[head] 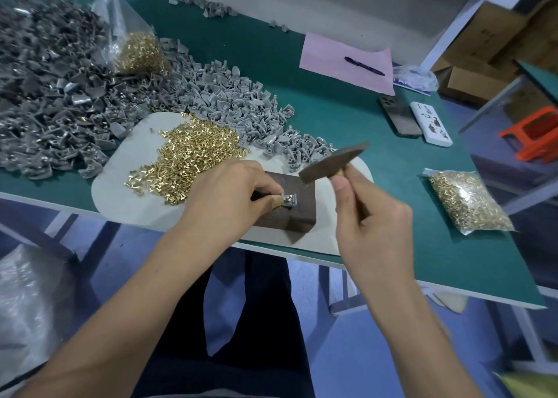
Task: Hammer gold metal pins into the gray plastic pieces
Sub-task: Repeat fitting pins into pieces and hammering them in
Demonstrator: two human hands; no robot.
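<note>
Nearest, the person's two bare forearms reach in from the bottom edge over dark trousers. The left hand [229, 192] curls down onto a dark block [290, 213] at the table's near edge and pinches a gray plastic piece [289, 199] flat on the block's top with thumb and forefinger; a pin in it can't be made out. The right hand [374, 216] is clenched around the wooden handle of a hammer [333, 162], thumb up along the shaft, the dark head raised and tilted above the block, apart from the piece. The block sits on a pale mat [120, 186] on the green table [422, 246]. Just behind the left hand, a loose heap of gold pins [193, 153] lies on the mat. Right of the hammer hand, near the table's edge, lies a clear bag of gold pins [469, 199]. Behind the mat, a spread of light gray plastic pieces [241, 104] runs into a bigger, darker gray pile [51, 89] at far left. Another open bag of pins [139, 53] sits at the seam of the two piles. Further right: a phone [398, 115] face down, a white power bank [430, 124] beside it. Beyond them a pink sheet [332, 56] with a pen [363, 65] on it. Cardboard boxes [495, 41] and an orange stool [534, 131] are off the table, far right.
</note>
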